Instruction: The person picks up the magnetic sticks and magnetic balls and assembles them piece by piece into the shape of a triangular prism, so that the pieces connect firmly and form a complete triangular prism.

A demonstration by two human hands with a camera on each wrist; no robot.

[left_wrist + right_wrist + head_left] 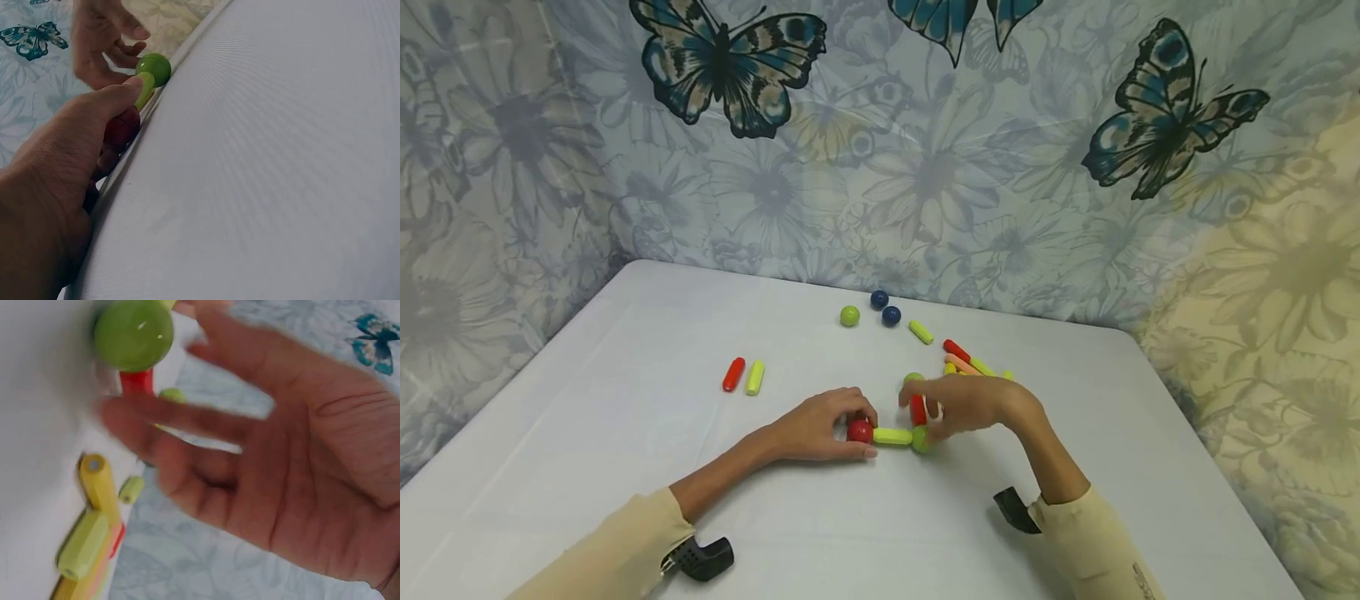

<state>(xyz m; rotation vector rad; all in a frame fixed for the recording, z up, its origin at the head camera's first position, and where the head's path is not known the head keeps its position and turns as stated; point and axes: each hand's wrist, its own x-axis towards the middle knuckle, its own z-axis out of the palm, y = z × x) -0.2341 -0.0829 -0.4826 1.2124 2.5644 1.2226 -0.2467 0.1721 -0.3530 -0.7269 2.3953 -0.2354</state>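
On the white table, my left hand holds a red ball between thumb and fingers. A yellow-green stick joins that ball to a green ball. A red stick runs from this green ball toward another green ball farther back, partly hidden behind my right hand. The right wrist view has the near green ball and red stick just beyond the blurred fingers of that hand, with nothing gripped.
Several yellow, red and pink sticks lie in a pile behind my right hand. One yellow-green stick, a green ball and two dark blue balls lie at the back. A red stick and a yellow-green one lie left.
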